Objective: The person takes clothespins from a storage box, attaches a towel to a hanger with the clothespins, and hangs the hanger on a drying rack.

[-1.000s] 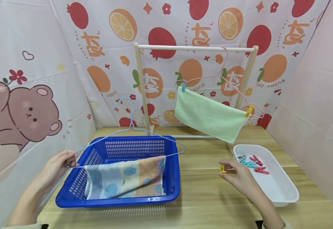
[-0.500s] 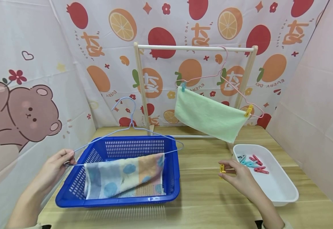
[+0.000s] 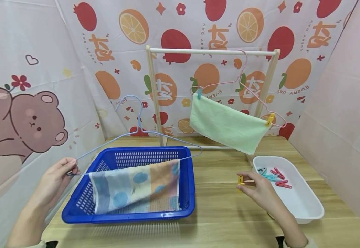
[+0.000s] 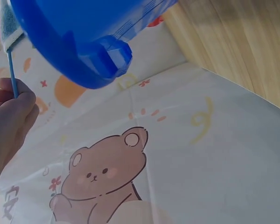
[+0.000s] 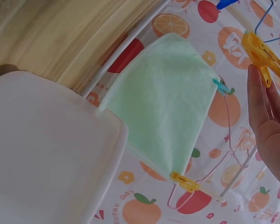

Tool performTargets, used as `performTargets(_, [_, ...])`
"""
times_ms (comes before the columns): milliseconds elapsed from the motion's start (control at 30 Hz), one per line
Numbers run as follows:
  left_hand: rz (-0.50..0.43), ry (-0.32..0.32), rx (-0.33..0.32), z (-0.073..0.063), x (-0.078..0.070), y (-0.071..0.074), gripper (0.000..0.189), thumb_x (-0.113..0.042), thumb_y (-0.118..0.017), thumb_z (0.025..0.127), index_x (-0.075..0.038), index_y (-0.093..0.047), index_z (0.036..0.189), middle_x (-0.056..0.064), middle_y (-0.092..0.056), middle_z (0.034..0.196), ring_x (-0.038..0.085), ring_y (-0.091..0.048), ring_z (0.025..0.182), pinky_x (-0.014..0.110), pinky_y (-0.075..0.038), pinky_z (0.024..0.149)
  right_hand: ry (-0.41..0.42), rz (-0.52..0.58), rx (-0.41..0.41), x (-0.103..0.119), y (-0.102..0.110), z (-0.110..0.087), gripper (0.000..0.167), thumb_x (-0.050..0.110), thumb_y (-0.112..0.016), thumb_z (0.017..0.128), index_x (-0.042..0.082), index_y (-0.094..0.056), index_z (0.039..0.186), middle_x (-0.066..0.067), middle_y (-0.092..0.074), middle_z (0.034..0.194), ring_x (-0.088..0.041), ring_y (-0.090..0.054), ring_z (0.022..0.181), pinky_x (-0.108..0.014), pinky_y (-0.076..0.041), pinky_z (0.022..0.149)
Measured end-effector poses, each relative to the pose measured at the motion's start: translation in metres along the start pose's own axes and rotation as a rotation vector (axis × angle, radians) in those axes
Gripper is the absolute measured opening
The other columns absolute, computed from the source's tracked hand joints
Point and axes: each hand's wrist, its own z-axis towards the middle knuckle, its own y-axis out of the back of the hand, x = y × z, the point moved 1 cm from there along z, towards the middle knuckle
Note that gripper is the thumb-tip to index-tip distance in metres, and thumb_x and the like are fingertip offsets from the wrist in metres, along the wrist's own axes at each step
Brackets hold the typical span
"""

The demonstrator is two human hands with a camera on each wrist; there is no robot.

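My left hand point(image 3: 53, 181) pinches the left end of a light blue wire hanger point(image 3: 139, 128) above the blue basket point(image 3: 127, 217). Over the hanger's lower bar is folded a small towel point(image 3: 136, 187) in blue, yellow and orange; its lower edge hangs inside the basket. In the left wrist view the left hand point(image 4: 13, 109) has the hanger wire between thumb and fingers. On the other side, my right hand point(image 3: 262, 191) pinches a yellow clothespin point(image 3: 240, 182) to the left of the white tray point(image 3: 307, 206). The same clothespin point(image 5: 261, 53) shows large in the right wrist view.
Behind stands a drying rack point(image 3: 211, 52). From it hangs a pink hanger point(image 3: 255, 94) with a green towel point(image 3: 226, 124), held by a teal clothespin point(image 3: 199, 93) and a yellow clothespin point(image 3: 270, 120). Red clothespins point(image 3: 283, 184) and teal ones lie in the tray. Printed cloth surrounds the table.
My left hand has risen a little, lifting the blue hanger and the patterned towel with it. My right hand keeps its place with the yellow clothespin.
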Motion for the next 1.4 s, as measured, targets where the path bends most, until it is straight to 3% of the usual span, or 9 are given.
performTargets(300, [-0.049, -0.045, -0.003, 0.004, -0.008, -0.007, 0.024, 0.002, -0.029, 0.099, 0.001, -0.051, 0.091, 0.005, -0.046, 0.080, 0.014, -0.048, 0.075, 0.021, -0.042, 0.069, 0.022, -0.001, -0.003, 0.002, 0.003, 0.005, 0.035, 0.001, -0.075, 0.073, 0.003, -0.062, 0.106, 0.000, -0.059, 0.091, -0.019, -0.060, 0.085, -0.030, -0.053, 0.073])
performTargets(467, [-0.050, -0.071, -0.024, 0.007, -0.014, -0.015, 0.022, 0.000, -0.030, 0.100, 0.001, -0.050, 0.090, 0.005, -0.045, 0.079, 0.015, -0.046, 0.074, 0.021, -0.041, 0.069, 0.048, 0.006, -0.016, 0.003, 0.004, 0.008, 0.035, -0.001, -0.075, 0.073, 0.002, -0.062, 0.105, 0.000, -0.060, 0.090, -0.020, -0.061, 0.084, -0.036, -0.053, 0.073])
performTargets(733, [-0.057, -0.101, -0.054, 0.010, -0.020, -0.025, 0.021, 0.000, -0.029, 0.100, 0.001, -0.047, 0.091, 0.006, -0.038, 0.077, 0.016, -0.039, 0.072, 0.023, -0.039, 0.068, 0.071, 0.017, -0.024, 0.009, 0.006, 0.013, 0.033, 0.000, -0.074, 0.075, 0.003, -0.062, 0.106, 0.000, -0.060, 0.091, -0.020, -0.063, 0.083, -0.024, -0.053, 0.071])
performTargets(967, [-0.081, -0.118, -0.072, 0.013, -0.026, -0.033, 0.020, -0.001, -0.030, 0.100, 0.002, -0.047, 0.091, 0.006, -0.037, 0.077, 0.017, -0.039, 0.072, 0.023, -0.039, 0.068, 0.113, 0.054, -0.046, 0.018, 0.010, 0.020, 0.035, 0.000, -0.074, 0.075, 0.002, -0.062, 0.107, -0.003, -0.060, 0.094, -0.021, -0.061, 0.086, -0.028, -0.053, 0.072])
performTargets(1400, [-0.106, -0.142, -0.099, 0.022, -0.037, -0.047, 0.016, -0.002, -0.034, 0.099, 0.002, -0.046, 0.089, 0.006, -0.036, 0.077, 0.017, -0.036, 0.071, 0.023, -0.037, 0.066, 0.163, 0.147, -0.095, 0.040, 0.013, 0.041, 0.039, -0.002, -0.073, 0.074, 0.006, -0.062, 0.110, -0.001, -0.060, 0.099, -0.015, -0.061, 0.089, -0.022, -0.051, 0.074])
